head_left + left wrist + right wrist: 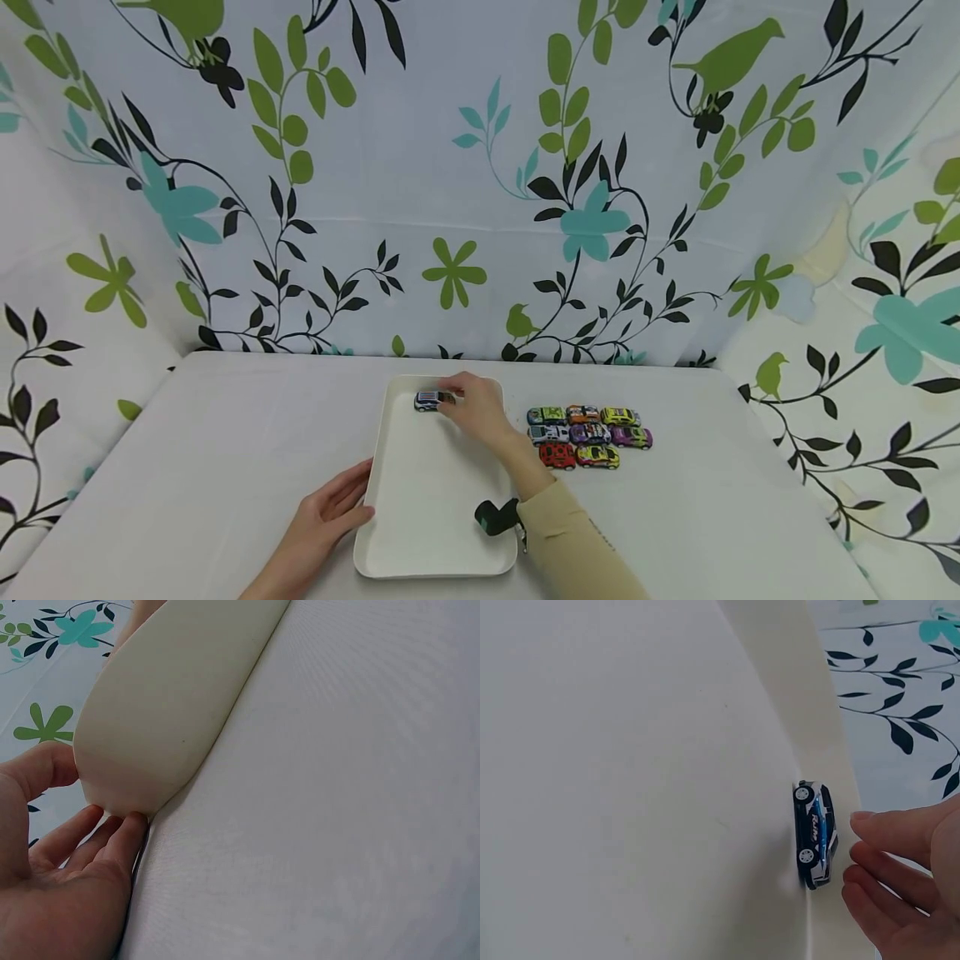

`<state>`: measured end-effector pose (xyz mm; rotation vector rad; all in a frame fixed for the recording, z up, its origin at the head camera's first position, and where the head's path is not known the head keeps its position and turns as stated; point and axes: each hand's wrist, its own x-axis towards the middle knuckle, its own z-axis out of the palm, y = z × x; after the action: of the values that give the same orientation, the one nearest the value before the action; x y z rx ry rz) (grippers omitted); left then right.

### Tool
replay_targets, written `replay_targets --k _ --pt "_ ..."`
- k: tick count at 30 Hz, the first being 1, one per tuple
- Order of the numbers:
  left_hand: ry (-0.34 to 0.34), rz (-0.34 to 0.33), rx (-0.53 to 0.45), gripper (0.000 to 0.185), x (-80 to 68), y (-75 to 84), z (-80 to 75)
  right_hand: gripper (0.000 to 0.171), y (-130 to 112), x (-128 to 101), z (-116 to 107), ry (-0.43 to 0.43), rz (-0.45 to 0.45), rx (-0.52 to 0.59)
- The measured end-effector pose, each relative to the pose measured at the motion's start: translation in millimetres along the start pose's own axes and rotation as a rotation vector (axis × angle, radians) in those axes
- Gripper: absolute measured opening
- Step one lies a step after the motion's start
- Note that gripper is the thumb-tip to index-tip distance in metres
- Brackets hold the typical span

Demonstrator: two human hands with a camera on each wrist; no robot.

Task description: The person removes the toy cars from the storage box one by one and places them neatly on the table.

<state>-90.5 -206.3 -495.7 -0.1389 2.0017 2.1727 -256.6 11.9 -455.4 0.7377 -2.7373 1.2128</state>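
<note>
A small white, black and blue toy car (430,401) stands in the white tray (442,508), close to its far wall. My right hand (472,408) reaches over the tray at that car. In the right wrist view the fingertips (860,825) are just apart from the toy car (816,834), with a narrow gap between. My left hand (322,521) rests against the tray's left side, fingers extended. The left wrist view shows the left hand's (75,862) thumb and fingertips touching the outer wall of the tray (165,712).
To the right of the tray several colourful toy cars stand in rows, among them a red car (557,456) and a purple car (632,437). A black device (497,517) sits on the right wrist. Behind the white table (675,517) hangs a leaf-patterned cloth (420,192).
</note>
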Motion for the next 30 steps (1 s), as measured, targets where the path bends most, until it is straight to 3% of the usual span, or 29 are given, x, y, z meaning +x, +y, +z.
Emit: replay_targets --k 12,20,30 --pt "-0.004 0.021 -0.001 0.067 0.2 -2.0 -1.1 0.033 10 3 9 -0.053 -0.042 -0.091" --pt "0.003 0.004 0.001 0.068 0.3 -1.1 0.4 0.031 12 1 10 -0.062 -0.017 -0.145" --pt "0.010 0.011 0.010 0.067 0.2 -0.5 1.0 0.026 13 -1 9 -0.062 -0.046 -0.149"
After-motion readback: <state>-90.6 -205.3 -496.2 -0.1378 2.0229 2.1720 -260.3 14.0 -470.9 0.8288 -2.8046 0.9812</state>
